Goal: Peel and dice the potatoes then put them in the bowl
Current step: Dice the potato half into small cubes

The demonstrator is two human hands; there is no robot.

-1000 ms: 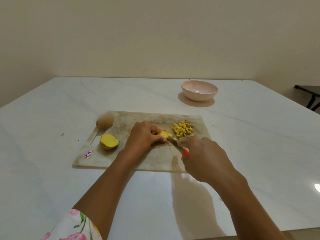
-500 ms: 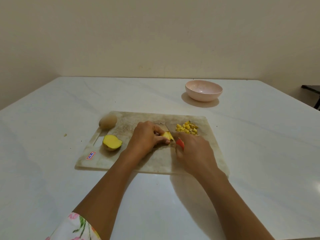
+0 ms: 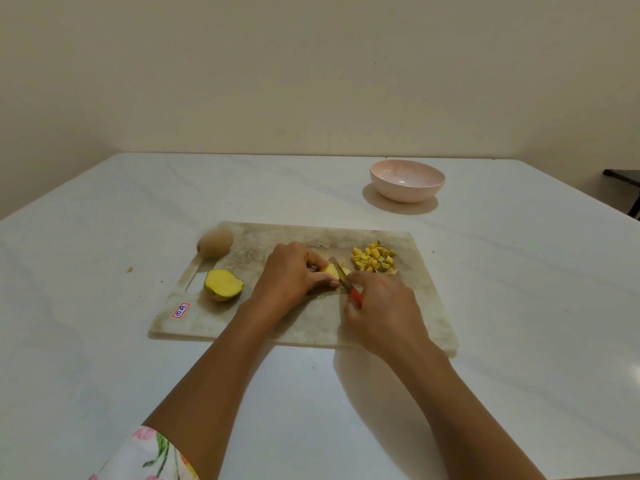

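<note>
On the cutting board (image 3: 426, 317), my left hand (image 3: 294, 275) holds a small yellow potato piece (image 3: 330, 270) down with curled fingers. My right hand (image 3: 384, 313) grips a red-handled knife (image 3: 356, 296); its blade lies against the right side of that piece. A pile of yellow potato dice (image 3: 373, 259) sits on the board to the right of the blade. A cut potato half (image 3: 222, 285), yellow face up, lies at the board's left. A whole unpeeled potato (image 3: 215, 242) rests at the board's far left corner. The pink bowl (image 3: 407, 180) stands beyond the board, holding nothing visible.
The board lies on a white marble-look table (image 3: 104, 341). A small scrap (image 3: 130, 269) sits on the table left of the board. A dark piece of furniture (image 3: 623, 181) shows at the right edge, past the table.
My right hand with the knife has moved in from the right to the potato piece, and the blade now lies against it. My left hand has kept its hold.
</note>
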